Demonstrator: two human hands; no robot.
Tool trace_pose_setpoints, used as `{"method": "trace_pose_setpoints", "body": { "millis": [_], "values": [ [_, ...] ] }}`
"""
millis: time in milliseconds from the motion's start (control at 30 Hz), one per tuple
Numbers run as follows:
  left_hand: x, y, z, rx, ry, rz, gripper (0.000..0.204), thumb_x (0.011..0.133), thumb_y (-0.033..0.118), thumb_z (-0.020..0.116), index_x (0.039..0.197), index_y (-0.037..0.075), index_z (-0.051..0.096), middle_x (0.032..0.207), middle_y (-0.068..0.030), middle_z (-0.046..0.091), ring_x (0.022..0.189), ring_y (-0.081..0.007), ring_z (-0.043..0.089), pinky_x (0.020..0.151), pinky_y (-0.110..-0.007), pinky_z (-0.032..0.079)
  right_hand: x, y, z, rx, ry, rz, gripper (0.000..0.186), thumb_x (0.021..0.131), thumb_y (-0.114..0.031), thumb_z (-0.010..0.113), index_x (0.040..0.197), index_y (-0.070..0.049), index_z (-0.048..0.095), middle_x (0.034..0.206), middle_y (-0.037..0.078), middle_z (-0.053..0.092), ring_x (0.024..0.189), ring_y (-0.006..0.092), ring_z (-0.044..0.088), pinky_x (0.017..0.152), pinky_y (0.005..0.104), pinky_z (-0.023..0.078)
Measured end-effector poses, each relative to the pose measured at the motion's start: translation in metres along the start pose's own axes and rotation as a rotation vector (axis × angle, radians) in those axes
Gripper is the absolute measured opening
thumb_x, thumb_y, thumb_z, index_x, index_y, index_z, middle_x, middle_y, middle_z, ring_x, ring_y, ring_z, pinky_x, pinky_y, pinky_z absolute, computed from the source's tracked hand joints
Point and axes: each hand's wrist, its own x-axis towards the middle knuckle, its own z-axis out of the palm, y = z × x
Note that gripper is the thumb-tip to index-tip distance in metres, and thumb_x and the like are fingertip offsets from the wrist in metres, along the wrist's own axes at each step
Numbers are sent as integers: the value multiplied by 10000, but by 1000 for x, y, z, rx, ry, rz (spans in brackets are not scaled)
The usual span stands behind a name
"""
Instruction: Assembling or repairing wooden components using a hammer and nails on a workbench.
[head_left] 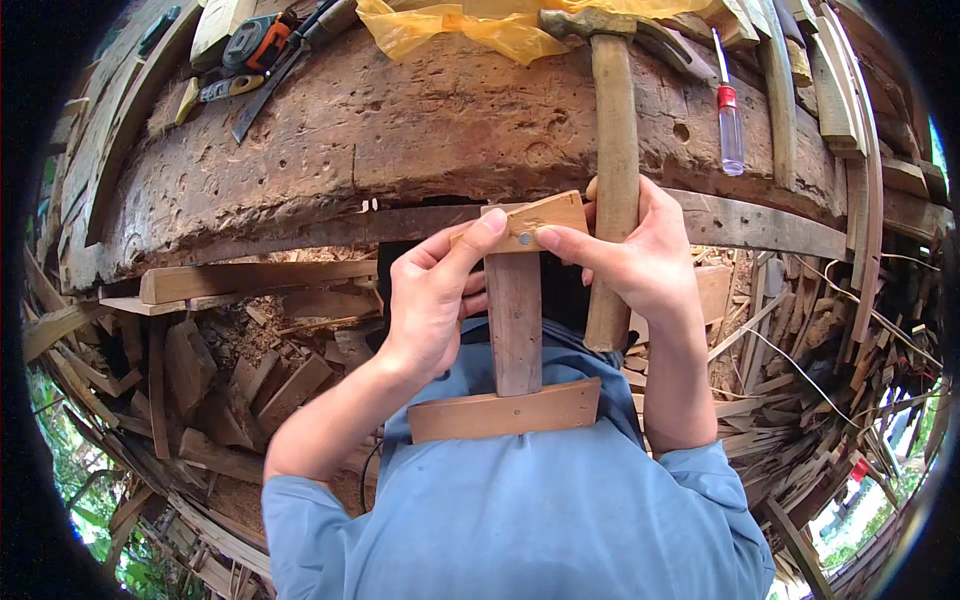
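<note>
An I-shaped wooden piece stands out from my lap: a grey-brown upright strip (517,330) joins a lower crosspiece (500,411) against my blue shirt and a tilted upper crosspiece (555,214). A round nail head shows in the upper crosspiece. My left hand (430,300) pinches that crosspiece's left end, thumb on top. In my right hand (645,265) is a hammer (615,120), its wooden handle between thumb and fingers. The right thumb tip presses on the crosspiece beside the nail head. The hammer's head lies over the bench at the far side. Some right fingers are hidden behind the handle.
A thick, worn wooden bench (440,120) spans the far side. On it lie a screwdriver (730,120), a tape measure (255,42), a yellow-handled cutter (220,90) and yellow plastic sheeting (470,25). Wood offcuts (230,380) and shavings are heaped below on both sides.
</note>
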Motion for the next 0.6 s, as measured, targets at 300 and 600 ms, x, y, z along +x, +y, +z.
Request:
{"method": "trace_pose_setpoints", "body": {
  "millis": [300, 600],
  "values": [
    [-6, 3, -7, 15, -67, -104, 507, 875, 428, 722, 1119, -9, 645, 993, -59, 681, 887, -107, 662, 795, -264, 538, 1, 0, 0, -13, 7, 50, 429, 689, -173, 885, 924, 1, 571, 777, 50, 652, 599, 80, 609, 479, 228, 506],
    [3, -2, -12, 78, -66, -68, 476, 855, 400, 749, 1081, -10, 662, 937, -71, 687, 776, -127, 685, 697, -250, 569, 3, 4, 0, -37, 21, 44, 445, 689, -173, 884, 921, 7, 550, 766, 51, 639, 606, 87, 613, 489, 240, 513]
  ]
}}
